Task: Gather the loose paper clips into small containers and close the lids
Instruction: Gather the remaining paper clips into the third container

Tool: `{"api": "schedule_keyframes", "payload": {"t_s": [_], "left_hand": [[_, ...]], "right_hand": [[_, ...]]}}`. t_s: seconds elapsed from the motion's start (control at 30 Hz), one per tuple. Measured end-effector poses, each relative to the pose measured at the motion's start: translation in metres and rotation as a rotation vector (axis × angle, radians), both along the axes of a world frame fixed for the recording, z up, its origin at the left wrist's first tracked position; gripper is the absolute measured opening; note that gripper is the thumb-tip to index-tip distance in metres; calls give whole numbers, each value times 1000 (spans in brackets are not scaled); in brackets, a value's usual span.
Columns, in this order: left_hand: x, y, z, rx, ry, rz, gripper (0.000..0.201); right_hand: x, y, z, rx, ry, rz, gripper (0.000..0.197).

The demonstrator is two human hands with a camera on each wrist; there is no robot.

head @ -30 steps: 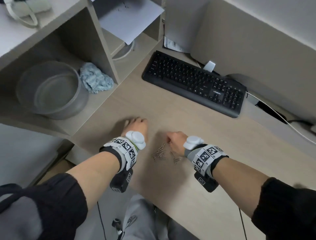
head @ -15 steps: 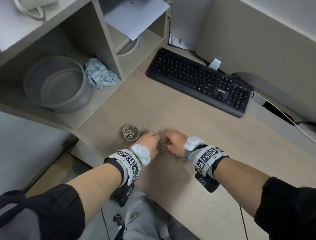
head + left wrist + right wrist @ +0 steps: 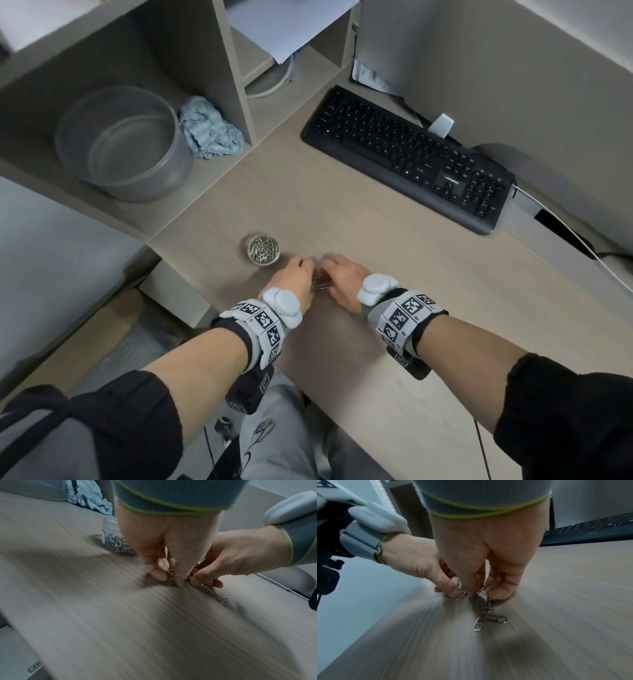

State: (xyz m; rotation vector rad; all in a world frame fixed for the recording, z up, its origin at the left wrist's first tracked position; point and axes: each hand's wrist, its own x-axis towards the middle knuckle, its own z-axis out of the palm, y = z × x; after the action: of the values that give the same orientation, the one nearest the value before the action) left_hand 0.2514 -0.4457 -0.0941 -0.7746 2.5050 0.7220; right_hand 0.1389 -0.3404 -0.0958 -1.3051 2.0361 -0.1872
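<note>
Head: left hand [image 3: 294, 284] & right hand [image 3: 342, 281] meet over paper clips [image 3: 320, 285] nr tabletop's [image 3: 376, 246] front-left edge; open container [image 3: 263, 249] just left, part full. L wrist: left fingers [image 3: 157, 573] curled, pinching clips. R wrist: right fingers [image 3: 500, 591] pinch clips too; a few lie loose.

Two hands [image 3: 294, 284] [image 3: 346, 282], one container [image 3: 263, 249] (open), perhaps one keyboard [image 3: 404, 157]

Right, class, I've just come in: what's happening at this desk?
A person is gathering paper clips on a desk. The left hand and right hand meet over the small pile, fingers pinching clips. Beside the left hand stands a small open jar already holding clips. No lid is in view.
</note>
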Motion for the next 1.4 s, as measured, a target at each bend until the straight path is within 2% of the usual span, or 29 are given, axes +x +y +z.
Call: {"api": "schedule_keyframes", "payload": {"t_s": [0.17,0.3,0.43,0.57,0.67,0.77,0.93,1.1,1.23,1.4], "left_hand": [[-7,0,-7,35,8,-4,28],[-11,-5,-9,46,-10,-44,27],[-8,-7,-10,75,-2,-78,16],[-3,-8,-6,104,32,-73,10],[4,-16,4,124,84,-38,7],[9,-32,14,119,147,-37,9],[21,-69,33,101,227,120,17],[32,-96,30,197,276,366,10],[32,-99,25,173,239,387,7],[34,-103,25,134,293,420,7]], "right_hand": [[-1,1,-7,3,-16,-12,39],[-2,0,-5,37,-36,-9,39],[-4,3,0,42,-54,24,28],[-4,-2,8,97,-85,49,15],[-2,-12,19,88,-121,3,26],[-2,-27,31,58,-135,-52,15],[-1,-69,48,-74,-175,-124,14],[12,-106,49,-79,-232,-243,9],[18,-121,45,-19,-214,-279,9],[16,-121,38,-8,-338,-370,15]]}}
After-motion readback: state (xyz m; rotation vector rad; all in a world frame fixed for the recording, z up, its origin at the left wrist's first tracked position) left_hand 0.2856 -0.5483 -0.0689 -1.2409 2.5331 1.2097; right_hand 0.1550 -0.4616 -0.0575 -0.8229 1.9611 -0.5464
